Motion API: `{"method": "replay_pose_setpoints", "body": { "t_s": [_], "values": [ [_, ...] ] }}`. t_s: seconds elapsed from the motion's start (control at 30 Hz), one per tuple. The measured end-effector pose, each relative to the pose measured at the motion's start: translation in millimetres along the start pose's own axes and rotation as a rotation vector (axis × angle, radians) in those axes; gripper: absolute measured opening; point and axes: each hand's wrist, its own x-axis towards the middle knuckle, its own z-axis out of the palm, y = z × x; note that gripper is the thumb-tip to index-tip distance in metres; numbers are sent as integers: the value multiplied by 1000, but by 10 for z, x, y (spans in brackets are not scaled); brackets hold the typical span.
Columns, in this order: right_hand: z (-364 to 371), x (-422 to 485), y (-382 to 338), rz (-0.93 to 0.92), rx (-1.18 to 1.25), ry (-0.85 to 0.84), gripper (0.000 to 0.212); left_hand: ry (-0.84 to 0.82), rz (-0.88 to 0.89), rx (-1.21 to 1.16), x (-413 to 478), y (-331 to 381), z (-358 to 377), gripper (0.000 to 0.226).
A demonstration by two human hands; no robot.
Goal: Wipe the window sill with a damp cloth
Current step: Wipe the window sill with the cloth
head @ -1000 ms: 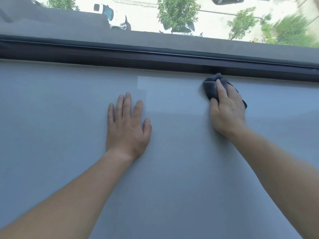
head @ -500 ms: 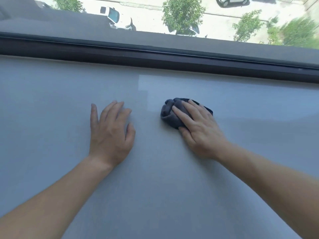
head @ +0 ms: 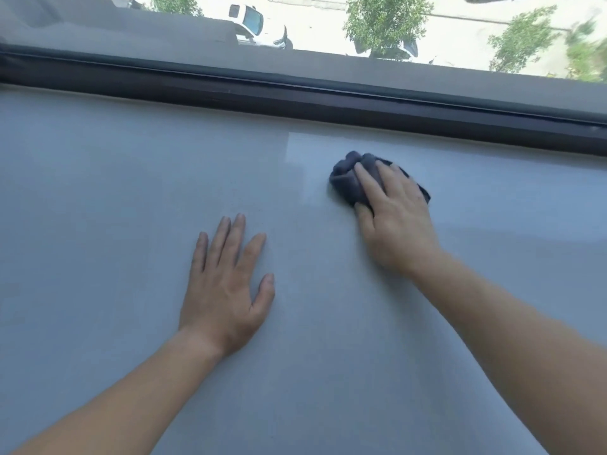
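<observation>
Right hand: the right hand [head: 399,221] is pressing palm-down on the dark grey bunched-up cloth [head: 346,178]. The fingers are lying pretty much straight over the top of it and the thumb is sitting against its near edge, so it's flat pushing rather than a fist around it.

Cloth: it's sitting under the right hand's fingers, squashed onto the sill. A crumpled lump is poking out past the fingertips and a smaller corner is peeking out on the hand's outer side.

Left hand: the left hand [head: 226,284] is resting flat on the sill with relaxed fingers slightly spread and nothing in it. It's sitting nearer the person than the right hand, off to its thumb side and well apart from the cloth.

Sill: the pale grey-blue smooth window sill [head: 98,198] is stretching out wide under both hands and forearms.

Shiny patch: a lighter glossy rectangle [head: 308,152] is showing on the sill just beyond the left fingertips, right beside the cloth.

Frame: the dark window frame rail [head: 295,93] is running across just past the right hand's fingertips, not touching the cloth.

Outside: a white car [head: 253,26] and leafy green trees [head: 384,21] are showing through the glass beyond the frame, way down below.
</observation>
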Motion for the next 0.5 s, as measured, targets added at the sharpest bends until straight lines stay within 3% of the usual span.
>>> {"method": "replay_pose_setpoints", "body": {
  "t_s": [0.1,0.27,0.33,0.5],
  "values": [
    [10,67,-58,208,59,59,59,7,-10,-1,-5,-1,14,64],
    [158,-838,-367,-213,22,-67,57,16,-22,-5,-13,47,0,64],
    [106,-755,-190,-253,18,-95,57,15,-28,-7,-25,51,0,65],
    [-5,-397,13,193,71,30,58,26,-30,-16,-27,59,10,65]
  ]
}}
